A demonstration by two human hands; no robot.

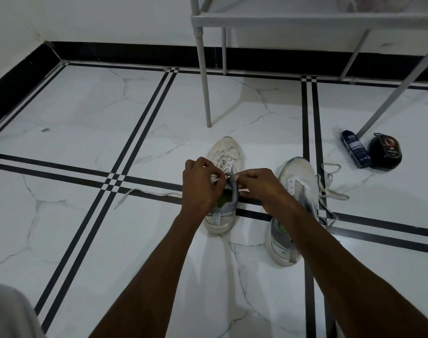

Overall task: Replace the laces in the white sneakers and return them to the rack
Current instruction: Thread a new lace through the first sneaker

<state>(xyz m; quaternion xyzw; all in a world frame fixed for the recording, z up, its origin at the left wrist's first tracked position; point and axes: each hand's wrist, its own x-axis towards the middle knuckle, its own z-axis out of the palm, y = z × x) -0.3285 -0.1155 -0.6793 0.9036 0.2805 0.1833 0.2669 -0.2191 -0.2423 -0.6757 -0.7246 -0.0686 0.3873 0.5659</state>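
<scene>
Foreground: a pale grey garment (8, 313) at the lower left corner, bare forearms reaching out over the marble floor (86, 118)
Left hand (200, 184): fingers curled, pinching a white lace (226, 161) at the top eyelets of the left sneaker (224, 181)
Right hand (261, 182): fingertips pinching the same lace just beside the shoe's grey tongue, the two hands almost touching
Laced shoe: stands upright on the floor, toe pointing away, lace crossed through the front eyelets, one free end (144, 192) trailing off to the left
Second shoe: the right sneaker (291, 211) stands just beside it, eyelets bare, a loose lace (330, 189) heaped against its outer side
Rack: a white shoe rack (276, 18) stands beyond the shoes, its legs on the floor
Nearby: a dark blue bottle (355, 150) and a black round case (385, 152) by a rack leg
Handling: the lace looks light, soft and limp, likely best pinched near its tip; the shoe seems light enough to shift when tugged
</scene>
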